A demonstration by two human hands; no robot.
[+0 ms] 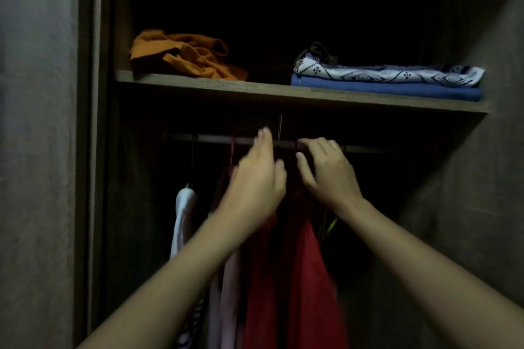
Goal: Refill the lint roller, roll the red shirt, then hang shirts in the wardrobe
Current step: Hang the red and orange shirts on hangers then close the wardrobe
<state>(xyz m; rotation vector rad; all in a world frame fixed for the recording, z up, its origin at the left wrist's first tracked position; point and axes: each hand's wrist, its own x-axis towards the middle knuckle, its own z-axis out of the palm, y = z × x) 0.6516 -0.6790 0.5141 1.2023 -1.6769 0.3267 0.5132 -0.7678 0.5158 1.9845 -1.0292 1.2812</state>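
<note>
The red shirt [306, 278] hangs in the dark wardrobe below the rail [218, 139]. Both my hands are raised to the top of it, just under the rail. My left hand [255, 176] has its fingers stretched up, the fingertips level with the rail. My right hand [326, 170] is curled over the rail, thumb apart from the fingers. The hanger's neck and hook are hidden in the dark between my hands, so what each hand grips is unclear. A pale pink garment [229, 286] hangs left of the red shirt and a white one [181, 221] further left.
A wooden shelf [255, 91] runs above the rail. On it lie a crumpled orange cloth [184, 55] at the left and a folded blue and patterned pile [391, 79] at the right. Wardrobe side walls close in at both sides. A thin green hanger [330, 225] shows right of the red shirt.
</note>
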